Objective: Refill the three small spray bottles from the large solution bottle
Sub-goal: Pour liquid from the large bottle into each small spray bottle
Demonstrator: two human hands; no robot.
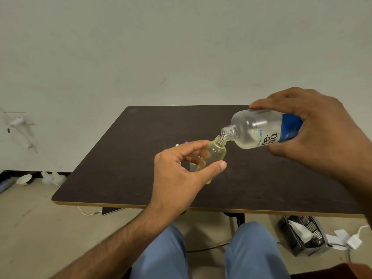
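While the small yellowish translucent plastic spray bottle (216, 153) is being held capless and tilted above the dark brown rectangular tabletop (124, 162), its open neck is sitting just under the threaded mouth of the large clear plastic solution bottle with the blue-and-white label (261, 130). Left hand (181, 178) is pinching the small bottle's body between thumb and curled fingers; right hand (314, 133) is wrapping around the large bottle's labelled end, tipping it near horizontal. Liquid is pooling low in the large bottle, so it's looking mostly empty and light; no visible stream, can't tell if it's flowing. Judging by material: both are thin plastic, squeezable, likely slippery if wetted, so gripping the mid-body and not the neck is looking safest. Small mouths are leaving little margin for spills. Something small and pale (177, 145) is peeking out behind the left hand on the table, unidentifiable. Blue trouser knees (251, 252) are showing below the table edge.
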